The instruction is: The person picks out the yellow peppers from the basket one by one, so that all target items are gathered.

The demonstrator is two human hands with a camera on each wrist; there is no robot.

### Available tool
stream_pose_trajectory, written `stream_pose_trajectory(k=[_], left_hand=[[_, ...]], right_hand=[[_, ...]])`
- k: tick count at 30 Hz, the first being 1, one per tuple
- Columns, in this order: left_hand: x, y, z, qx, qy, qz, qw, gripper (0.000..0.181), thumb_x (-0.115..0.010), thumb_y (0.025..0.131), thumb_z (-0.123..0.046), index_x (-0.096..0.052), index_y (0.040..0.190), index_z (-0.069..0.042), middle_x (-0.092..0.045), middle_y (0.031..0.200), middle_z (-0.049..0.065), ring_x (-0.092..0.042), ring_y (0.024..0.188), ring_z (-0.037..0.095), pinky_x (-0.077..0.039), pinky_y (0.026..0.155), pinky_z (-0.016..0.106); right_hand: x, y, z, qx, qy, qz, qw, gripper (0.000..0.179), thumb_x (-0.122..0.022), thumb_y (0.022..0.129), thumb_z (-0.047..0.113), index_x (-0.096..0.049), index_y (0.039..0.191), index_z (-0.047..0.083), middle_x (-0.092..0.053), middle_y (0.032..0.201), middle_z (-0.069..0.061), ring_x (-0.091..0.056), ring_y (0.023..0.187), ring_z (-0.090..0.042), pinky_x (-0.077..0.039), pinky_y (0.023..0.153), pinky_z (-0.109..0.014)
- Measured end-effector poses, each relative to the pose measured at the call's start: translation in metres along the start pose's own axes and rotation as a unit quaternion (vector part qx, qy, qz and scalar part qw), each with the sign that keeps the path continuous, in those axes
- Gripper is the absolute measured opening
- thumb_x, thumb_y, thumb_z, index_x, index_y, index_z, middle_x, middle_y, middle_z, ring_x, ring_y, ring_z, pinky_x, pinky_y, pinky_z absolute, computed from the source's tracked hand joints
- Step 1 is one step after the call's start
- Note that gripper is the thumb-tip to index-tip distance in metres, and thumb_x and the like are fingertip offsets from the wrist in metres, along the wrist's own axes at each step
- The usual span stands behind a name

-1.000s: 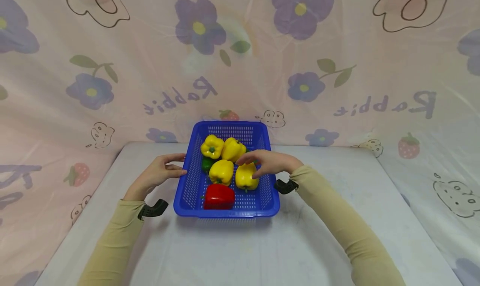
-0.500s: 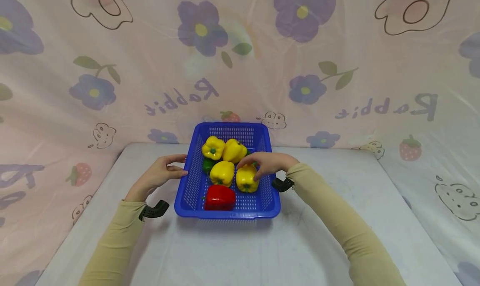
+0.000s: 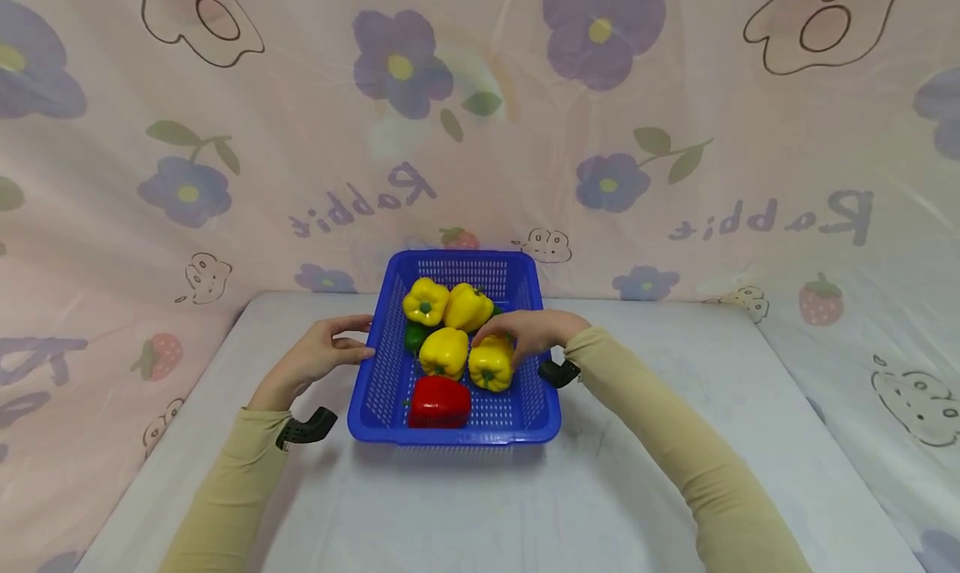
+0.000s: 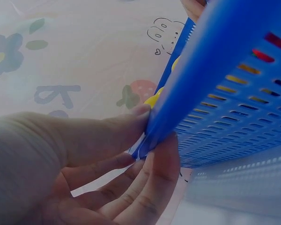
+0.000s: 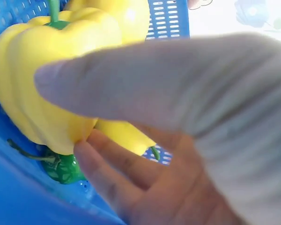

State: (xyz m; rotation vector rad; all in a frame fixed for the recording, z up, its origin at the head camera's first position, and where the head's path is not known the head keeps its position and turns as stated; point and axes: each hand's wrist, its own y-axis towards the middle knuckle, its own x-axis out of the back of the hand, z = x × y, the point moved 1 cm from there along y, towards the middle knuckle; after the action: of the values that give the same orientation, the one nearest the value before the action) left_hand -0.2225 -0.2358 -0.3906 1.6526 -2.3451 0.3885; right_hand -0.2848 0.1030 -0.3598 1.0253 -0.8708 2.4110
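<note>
Left hand [image 3: 311, 359] pinching blue basket [image 3: 453, 434] rim, right hand [image 3: 536, 331] gripping yellow bell pepper [image 3: 491, 369] inside.
Red pepper [image 3: 439, 403], other yellow peppers [image 3: 444, 354], probably green pepper [image 3: 416, 337] lying alongside.

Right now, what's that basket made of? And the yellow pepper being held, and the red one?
Basket: probably plastic, slightly shiny, with neat slots through its walls. Yellow pepper: smooth and glossy, with bright highlights and a green stem; real flesh or plastic copy, I can't tell. Red pepper: also shiny, with a glint; equally unsure.
</note>
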Motion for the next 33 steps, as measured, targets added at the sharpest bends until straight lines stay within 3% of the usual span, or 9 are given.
stream_pose_trajectory(k=[22,29,33], left_hand=[[0.001,0.001,-0.001,0.0,0.001,-0.001,1.0,0.064,-0.066,0.09,-0.01,-0.035,0.144,0.006,-0.042,0.138,0.028,-0.063,0.103,0.031,-0.052,0.088,0.039],[0.0,0.0,0.0,0.001,0.002,0.0,1.0,0.064,-0.067,0.09,-0.01,-0.034,0.144,0.006,-0.041,0.138,0.028,-0.063,0.104,0.031,-0.053,0.086,0.037],[0.0,-0.001,0.0,0.002,0.0,-0.004,1.0,0.064,-0.067,0.09,-0.01,-0.035,0.144,0.005,-0.042,0.138,0.028,-0.064,0.102,0.03,-0.053,0.086,0.035]], right_hand=[[0.001,0.012,0.005,-0.023,-0.004,-0.004,0.9997,0.06,-0.079,0.078,0.005,-0.056,0.13,0.023,-0.048,0.136,-0.002,-0.042,0.123,-0.023,-0.035,0.107,-0.039],[-0.001,0.019,0.005,-0.015,-0.001,-0.002,0.9999,0.056,-0.084,0.073,0.01,-0.054,0.12,0.017,-0.052,0.116,0.0,-0.047,0.108,-0.018,-0.04,0.1,-0.033],[-0.001,0.022,0.005,-0.027,-0.003,0.0,0.9996,0.057,-0.085,0.072,0.013,-0.053,0.118,0.02,-0.053,0.115,0.005,-0.048,0.107,-0.015,-0.04,0.1,-0.031]])
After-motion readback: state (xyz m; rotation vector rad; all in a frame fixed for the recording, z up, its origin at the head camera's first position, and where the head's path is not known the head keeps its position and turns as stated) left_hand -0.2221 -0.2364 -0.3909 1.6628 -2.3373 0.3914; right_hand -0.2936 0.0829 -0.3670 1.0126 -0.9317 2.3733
